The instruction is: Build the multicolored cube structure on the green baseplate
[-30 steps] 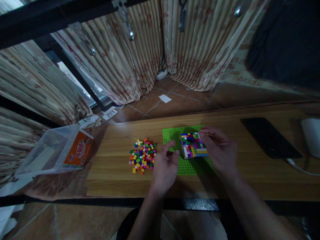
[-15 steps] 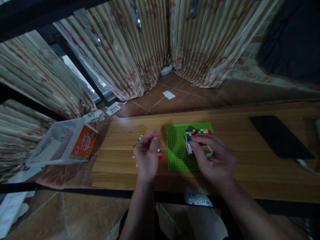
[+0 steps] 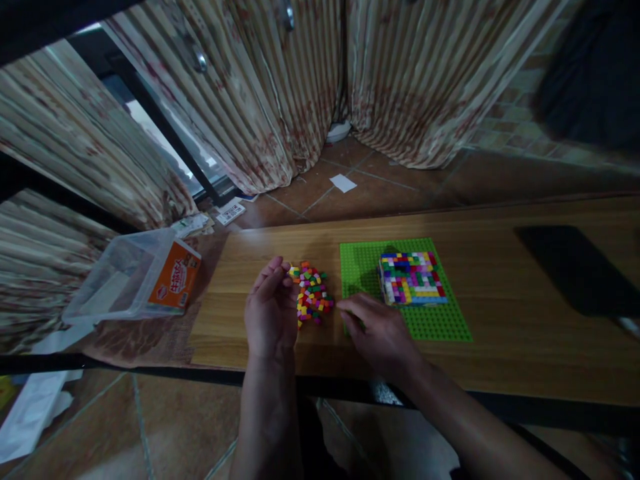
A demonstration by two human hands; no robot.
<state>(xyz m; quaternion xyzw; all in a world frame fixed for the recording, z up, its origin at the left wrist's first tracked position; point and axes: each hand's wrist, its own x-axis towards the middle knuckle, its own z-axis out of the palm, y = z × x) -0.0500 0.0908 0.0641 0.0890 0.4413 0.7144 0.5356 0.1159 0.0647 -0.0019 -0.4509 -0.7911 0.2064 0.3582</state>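
A pile of small coloured bricks [image 3: 313, 295] lies on the wooden table [image 3: 500, 347]. My left hand [image 3: 270, 313] rests at the pile's left edge. Its thumb and fingers are pinched together round a small yellow brick [image 3: 293, 271] at their tips. My right hand [image 3: 377, 330] lies at the near left corner of the green baseplate [image 3: 435, 325]. Its loosely curved fingers point at the pile, just short of touching it, and hold nothing that I can see. A flat block of many-coloured bricks [image 3: 413, 277] stands on the baseplate, free of both hands.
A clear plastic box with an orange label [image 3: 137, 277] lies tipped at the table's left end. A black phone [image 3: 580, 267] lies at the right. Striped curtains [image 3: 280, 93] hang behind, over a tiled floor with a white paper scrap [image 3: 343, 183].
My right hand has left the brick block and moved left to the pile. My left hand has stayed at the pile. The view has tilted, so everything sits further right.
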